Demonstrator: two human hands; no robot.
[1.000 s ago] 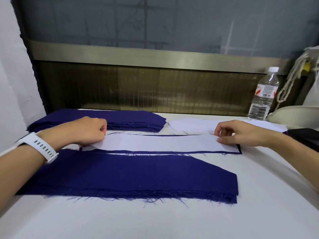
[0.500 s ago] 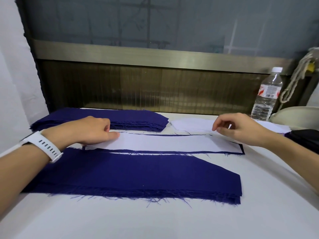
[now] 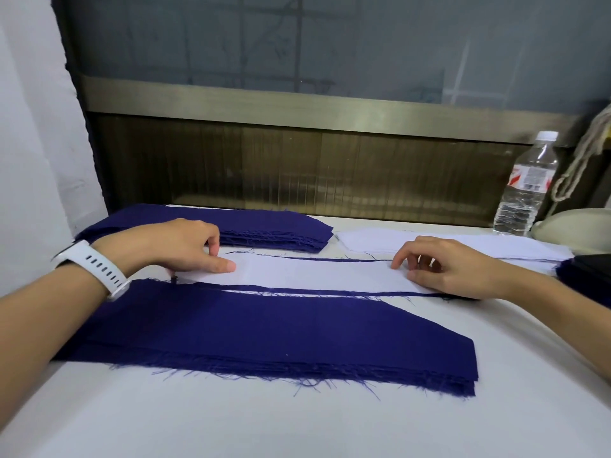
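The big white table (image 3: pixel 297 424) runs under both hands and off the bottom edge. Behind the hands stands a brown ribbed wall (image 3: pixel 297 173) with grey glass (image 3: pixel 297 44) above it. A wide pile of blue cloth (image 3: pixel 264 328) lies just below the hands, and the left arm hides its left end. Another blue pile (image 3: pixel 271 226) sits just behind the left hand (image 3: pixel 175 246). The long white strip (image 3: pixel 314 272) lies between the hands on a blue piece, of which only thin edges peek out. The left hand presses its thumb and bent fingertips on the strip's left end. The right hand (image 3: pixel 443 266), loosely curved, touches the right end and hides it. Neither hand grips anything. Behind the right hand stands a water bottle (image 3: pixel 525 186). A dark thing (image 3: pixel 591 269) beside it is cut off.
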